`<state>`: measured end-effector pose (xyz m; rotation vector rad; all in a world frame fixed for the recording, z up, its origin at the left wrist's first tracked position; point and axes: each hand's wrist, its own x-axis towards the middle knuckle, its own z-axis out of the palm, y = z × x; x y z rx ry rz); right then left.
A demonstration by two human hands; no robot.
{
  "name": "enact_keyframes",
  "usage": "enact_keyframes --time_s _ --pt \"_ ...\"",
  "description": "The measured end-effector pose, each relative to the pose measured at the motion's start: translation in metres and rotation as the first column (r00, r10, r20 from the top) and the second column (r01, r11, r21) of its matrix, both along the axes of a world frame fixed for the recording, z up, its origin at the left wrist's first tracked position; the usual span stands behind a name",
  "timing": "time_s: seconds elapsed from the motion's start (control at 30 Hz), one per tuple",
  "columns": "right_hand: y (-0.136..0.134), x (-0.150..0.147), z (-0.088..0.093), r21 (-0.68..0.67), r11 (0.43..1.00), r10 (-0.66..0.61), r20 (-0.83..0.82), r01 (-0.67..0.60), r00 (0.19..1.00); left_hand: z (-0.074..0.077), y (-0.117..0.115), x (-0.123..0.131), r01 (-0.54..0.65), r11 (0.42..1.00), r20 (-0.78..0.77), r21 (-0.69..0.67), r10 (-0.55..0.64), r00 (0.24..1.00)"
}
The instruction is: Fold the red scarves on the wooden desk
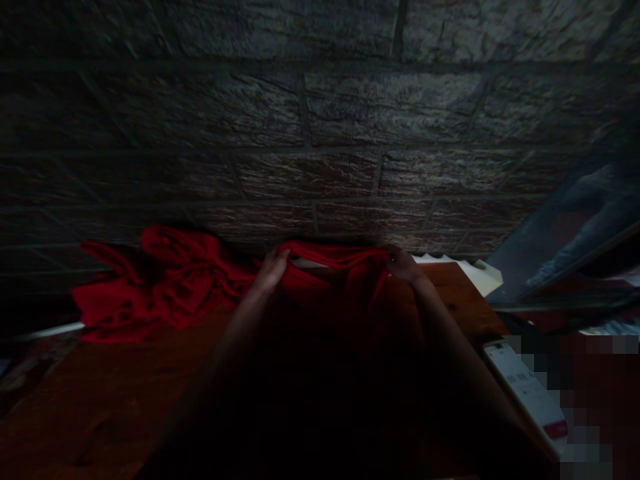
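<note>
A piece of red cloth (pixel 333 253), perhaps a garment, is stretched between my two hands near the far edge of the wooden table (pixel 125 387). My left hand (pixel 273 268) is closed on its left end, with the thumb on top. At the other end, my right hand (pixel 401 264) pinches the cloth. Between the hands the upper edge gapes, and a pale strip shows through the gap. The lower part of the cloth fades into dark shadow. Just left of my left hand lies a crumpled heap of red cloth (pixel 170 290).
A stone-block wall (pixel 340 120) rises right behind the table. On the right, a phone (pixel 527 397) with a lit screen lies by my right forearm. White, jagged-edged material (pixel 480 275) shows past the table's far right corner. The scene is dim.
</note>
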<state>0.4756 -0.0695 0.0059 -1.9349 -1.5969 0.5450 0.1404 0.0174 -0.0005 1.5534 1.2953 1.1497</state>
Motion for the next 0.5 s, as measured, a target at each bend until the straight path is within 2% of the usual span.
enact_keyframes --time_s 0.1,0.2,0.37,0.5 --pt "-0.001 -0.001 0.003 0.047 0.995 0.092 -0.128 -0.086 0.988 0.008 -0.004 0.002 -0.037 0.999 0.050 -0.026 0.038 0.998" --pt "-0.007 -0.001 0.009 0.017 0.983 0.177 -0.297 -0.180 0.938 0.017 -0.010 0.003 -0.009 0.999 0.088 -0.039 0.012 0.996" --pt "-0.015 0.004 0.017 -0.062 0.989 0.084 -0.520 -0.136 0.850 0.029 -0.019 0.007 0.034 0.999 0.116 0.022 -0.036 0.993" --pt "-0.014 0.004 0.016 -0.055 0.994 0.045 -0.592 -0.096 0.805 0.035 -0.022 0.010 0.009 0.997 0.116 0.074 -0.018 0.993"
